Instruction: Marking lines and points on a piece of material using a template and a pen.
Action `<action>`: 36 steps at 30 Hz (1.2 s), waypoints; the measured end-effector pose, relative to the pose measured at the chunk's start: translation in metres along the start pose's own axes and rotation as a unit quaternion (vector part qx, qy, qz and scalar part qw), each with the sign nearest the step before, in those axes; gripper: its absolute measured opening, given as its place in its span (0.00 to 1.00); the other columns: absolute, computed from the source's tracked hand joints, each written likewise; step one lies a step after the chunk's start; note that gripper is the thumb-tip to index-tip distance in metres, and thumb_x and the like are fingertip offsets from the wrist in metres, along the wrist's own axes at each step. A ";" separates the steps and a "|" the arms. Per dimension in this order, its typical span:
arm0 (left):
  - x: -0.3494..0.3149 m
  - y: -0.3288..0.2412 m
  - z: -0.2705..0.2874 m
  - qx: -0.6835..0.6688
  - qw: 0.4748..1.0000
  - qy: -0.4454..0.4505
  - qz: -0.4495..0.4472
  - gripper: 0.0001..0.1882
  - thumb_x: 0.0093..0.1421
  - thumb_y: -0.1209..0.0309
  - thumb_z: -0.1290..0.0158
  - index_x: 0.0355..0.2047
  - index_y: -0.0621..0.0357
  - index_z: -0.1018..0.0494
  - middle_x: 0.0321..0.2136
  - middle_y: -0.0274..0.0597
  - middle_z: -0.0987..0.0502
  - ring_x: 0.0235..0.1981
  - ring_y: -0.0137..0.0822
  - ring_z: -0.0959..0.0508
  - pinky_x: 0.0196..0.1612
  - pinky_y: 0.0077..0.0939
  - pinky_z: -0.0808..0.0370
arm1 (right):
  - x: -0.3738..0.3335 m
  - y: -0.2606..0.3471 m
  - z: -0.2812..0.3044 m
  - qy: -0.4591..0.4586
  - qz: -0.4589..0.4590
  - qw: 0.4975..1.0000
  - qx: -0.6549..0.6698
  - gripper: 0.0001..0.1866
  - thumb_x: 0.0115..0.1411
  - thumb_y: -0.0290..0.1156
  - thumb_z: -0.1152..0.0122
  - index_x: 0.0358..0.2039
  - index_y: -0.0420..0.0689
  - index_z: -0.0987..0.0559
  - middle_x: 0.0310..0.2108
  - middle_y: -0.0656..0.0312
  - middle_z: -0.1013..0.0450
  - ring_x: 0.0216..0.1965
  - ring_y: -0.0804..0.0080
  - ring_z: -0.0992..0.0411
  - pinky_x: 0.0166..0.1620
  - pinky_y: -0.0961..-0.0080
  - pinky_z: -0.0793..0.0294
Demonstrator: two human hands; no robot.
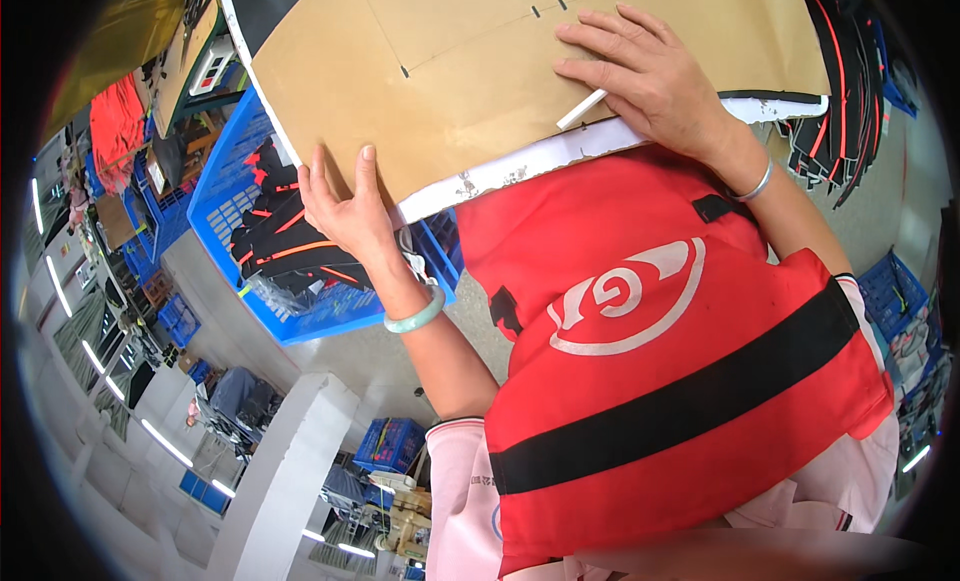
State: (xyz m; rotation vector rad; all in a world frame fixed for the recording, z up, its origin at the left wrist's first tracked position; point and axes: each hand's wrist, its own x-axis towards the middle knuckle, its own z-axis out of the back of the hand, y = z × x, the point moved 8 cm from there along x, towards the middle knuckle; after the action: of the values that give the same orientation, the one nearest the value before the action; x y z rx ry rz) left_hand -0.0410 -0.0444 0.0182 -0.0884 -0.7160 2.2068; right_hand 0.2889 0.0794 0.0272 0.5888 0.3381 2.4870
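A large tan cardboard pattern sheet (480,111), marked with thin lines and small dark slots, lies on a white-edged surface (520,169) in front of me. My left hand (348,209) rests at the sheet's near left edge, fingers and thumb apart and pointing away from me. Over on the right, my right hand (655,86) lies on top of the sheet with its fingers stretched out. A slim white stick (582,110), perhaps chalk, sticks out from under its thumb side. How it is gripped there is partly hidden. Dark material (770,96) shows along the sheet's near right edge.
Below the surface at left stands a blue plastic crate (300,328) with black and orange pieces (290,243). Black strips with red-orange trim (830,131) hang at the far right. A white pillar (285,471) rises at lower left. Another blue crate (890,293) sits at right.
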 end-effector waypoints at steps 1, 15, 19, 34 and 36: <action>-0.002 0.001 0.000 0.003 1.000 0.000 0.002 0.34 0.52 0.53 0.30 0.58 0.51 0.24 0.65 0.57 0.36 0.65 0.54 0.37 0.65 0.50 0.39 | 0.000 0.000 0.001 0.001 0.001 1.000 0.003 0.20 0.58 0.26 0.38 0.52 0.53 0.19 0.61 0.64 0.28 0.64 0.62 0.34 0.68 0.58 0.39; -0.004 0.001 -0.001 0.023 0.998 -0.022 -0.049 0.31 0.55 0.54 0.32 0.57 0.49 0.23 0.65 0.56 0.35 0.65 0.52 0.37 0.65 0.48 0.39 | 0.012 0.005 0.022 0.004 -0.010 0.998 0.063 0.18 0.57 0.30 0.38 0.49 0.46 0.19 0.53 0.51 0.25 0.56 0.51 0.28 0.60 0.54 0.32; -0.006 0.001 0.002 0.018 0.999 -0.026 -0.035 0.30 0.56 0.54 0.34 0.57 0.51 0.23 0.65 0.56 0.36 0.65 0.53 0.37 0.65 0.49 0.40 | 0.010 0.029 -0.004 -0.038 0.025 0.999 0.022 0.17 0.54 0.27 0.36 0.47 0.50 0.19 0.55 0.62 0.25 0.59 0.63 0.30 0.64 0.60 0.34; -0.027 -0.025 0.004 0.070 0.960 0.148 -0.226 0.54 0.43 0.48 0.29 0.69 0.44 0.38 0.73 0.53 0.50 0.74 0.57 0.54 0.71 0.61 0.60 | 0.013 0.116 -0.024 0.050 0.132 0.955 0.262 0.18 0.61 0.27 0.45 0.50 0.38 0.21 0.53 0.51 0.25 0.55 0.56 0.27 0.60 0.61 0.27; -0.025 -0.029 0.004 0.060 0.963 0.144 -0.221 0.44 0.48 0.52 0.31 0.66 0.42 0.32 0.72 0.45 0.43 0.73 0.53 0.48 0.71 0.60 0.59 | 0.012 0.117 -0.026 0.060 0.129 0.952 0.270 0.18 0.61 0.27 0.44 0.50 0.38 0.21 0.54 0.51 0.25 0.55 0.56 0.27 0.61 0.61 0.28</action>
State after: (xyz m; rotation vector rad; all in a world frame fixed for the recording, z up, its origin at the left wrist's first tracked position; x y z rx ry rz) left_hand -0.0056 -0.0488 0.0325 -0.1672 -0.3928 1.7559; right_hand 0.2135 -0.0119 0.0500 0.7327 1.0737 2.6872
